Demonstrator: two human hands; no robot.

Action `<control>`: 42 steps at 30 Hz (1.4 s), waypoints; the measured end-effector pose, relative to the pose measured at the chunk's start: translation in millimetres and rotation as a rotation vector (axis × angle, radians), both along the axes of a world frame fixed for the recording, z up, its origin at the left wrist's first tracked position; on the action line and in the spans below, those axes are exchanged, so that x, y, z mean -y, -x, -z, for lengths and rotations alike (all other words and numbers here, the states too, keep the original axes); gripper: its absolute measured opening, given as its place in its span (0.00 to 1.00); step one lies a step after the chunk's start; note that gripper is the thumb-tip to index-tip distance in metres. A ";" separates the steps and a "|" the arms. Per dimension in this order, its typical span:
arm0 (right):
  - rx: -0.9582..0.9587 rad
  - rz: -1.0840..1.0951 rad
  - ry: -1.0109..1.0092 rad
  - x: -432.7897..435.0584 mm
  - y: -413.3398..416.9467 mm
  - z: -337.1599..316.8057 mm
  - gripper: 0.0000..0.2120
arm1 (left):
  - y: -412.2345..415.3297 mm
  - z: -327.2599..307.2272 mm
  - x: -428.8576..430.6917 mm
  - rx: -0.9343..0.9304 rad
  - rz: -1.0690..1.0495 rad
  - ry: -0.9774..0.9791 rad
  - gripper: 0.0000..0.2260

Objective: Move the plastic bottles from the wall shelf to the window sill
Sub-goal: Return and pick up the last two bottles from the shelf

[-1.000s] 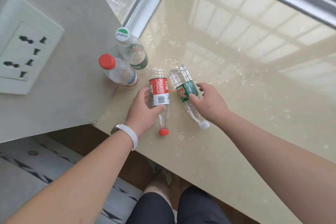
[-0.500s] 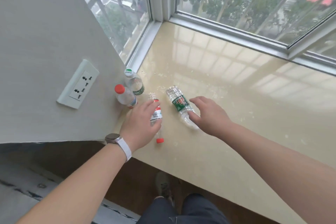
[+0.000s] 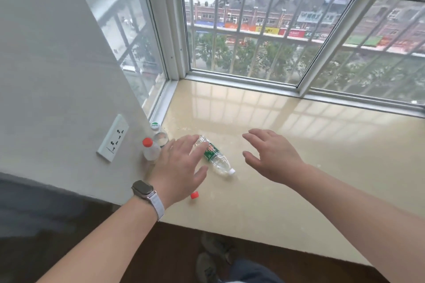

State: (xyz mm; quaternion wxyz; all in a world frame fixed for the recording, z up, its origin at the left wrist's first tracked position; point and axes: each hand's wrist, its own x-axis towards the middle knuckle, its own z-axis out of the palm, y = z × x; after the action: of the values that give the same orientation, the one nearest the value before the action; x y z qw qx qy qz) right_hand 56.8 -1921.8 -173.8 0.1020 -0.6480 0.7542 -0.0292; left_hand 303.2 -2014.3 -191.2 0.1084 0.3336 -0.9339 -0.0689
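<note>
Several plastic bottles rest on the beige window sill (image 3: 299,167). A clear bottle with a green label (image 3: 215,156) lies on its side with its white cap toward me. My left hand (image 3: 179,167) hovers open above a second lying bottle, hiding all but its red cap (image 3: 194,195). Two bottles stand upright against the wall: one with a red cap (image 3: 149,150) and one with a white-and-green cap (image 3: 157,132). My right hand (image 3: 273,156) is open, lifted to the right of the green-label bottle, holding nothing.
A white wall (image 3: 57,87) with a power socket (image 3: 112,139) rises at the left. Barred windows (image 3: 264,37) close the sill at the back and left. Dark wooden floor (image 3: 115,259) and my shoes lie below the sill's front edge.
Both hands have let go of the two lying bottles and lifted away from them, fingers spread. The view has tilted up, showing the window.
</note>
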 end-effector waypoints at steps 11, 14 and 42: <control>-0.135 0.138 0.104 -90.4 14.8 -47.7 0.26 | 45.9 -38.1 -29.4 -0.087 0.235 0.113 0.24; -0.161 0.194 0.155 -114.9 28.9 -63.4 0.26 | 73.7 -53.3 -35.2 -0.124 0.306 0.154 0.23; -0.447 0.760 0.455 -469.0 257.8 -98.5 0.24 | 443.7 -125.0 -315.3 -0.191 0.988 0.264 0.22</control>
State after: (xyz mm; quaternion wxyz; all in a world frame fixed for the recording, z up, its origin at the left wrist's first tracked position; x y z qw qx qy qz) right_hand -201.0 -1452.9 -75.4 -0.2242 -0.3232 0.9151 -0.0887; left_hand -140.5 -1699.0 -66.2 0.1886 -0.1713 -0.9667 -0.0238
